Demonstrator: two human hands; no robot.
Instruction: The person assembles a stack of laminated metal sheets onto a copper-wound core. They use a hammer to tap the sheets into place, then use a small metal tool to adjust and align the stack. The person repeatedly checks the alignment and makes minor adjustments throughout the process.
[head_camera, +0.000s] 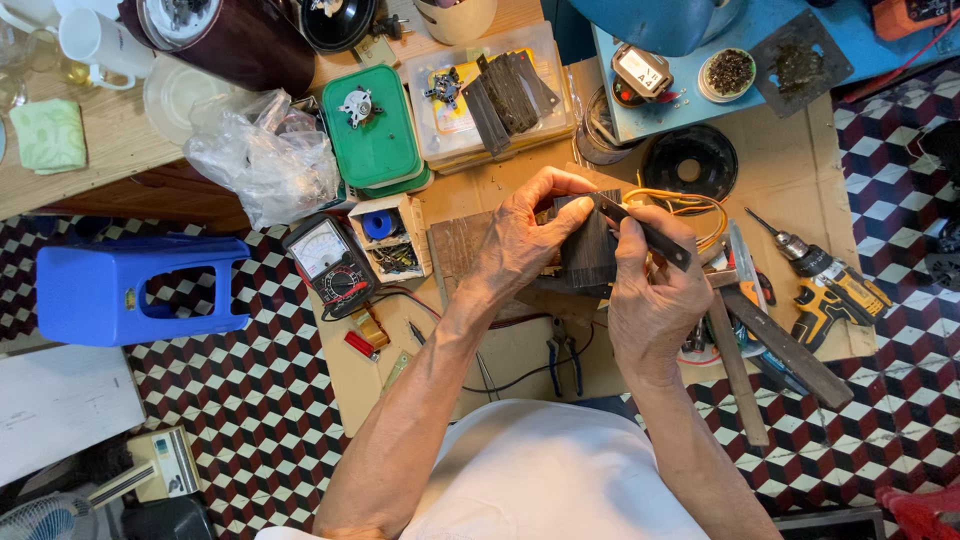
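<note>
My left hand (525, 240) grips a dark stack of thin metal plates (588, 255), held above a sheet of cardboard (790, 170) on the floor. My right hand (650, 285) pinches a single flat dark metal strip (645, 232) that lies slanted across the top of the stack. Orange and yellow wires (690, 205) loop out just behind the stack. Part of the stack is hidden by my fingers.
Around the cardboard lie an analogue meter (330, 262), pliers (562, 355), a yellow cordless drill (825, 285), metal bars (760, 345) and a black ring (690, 160). Behind are a green box (375, 130), a clear tray of plates (500, 95), a plastic bag (265, 155) and a blue stool (125, 290).
</note>
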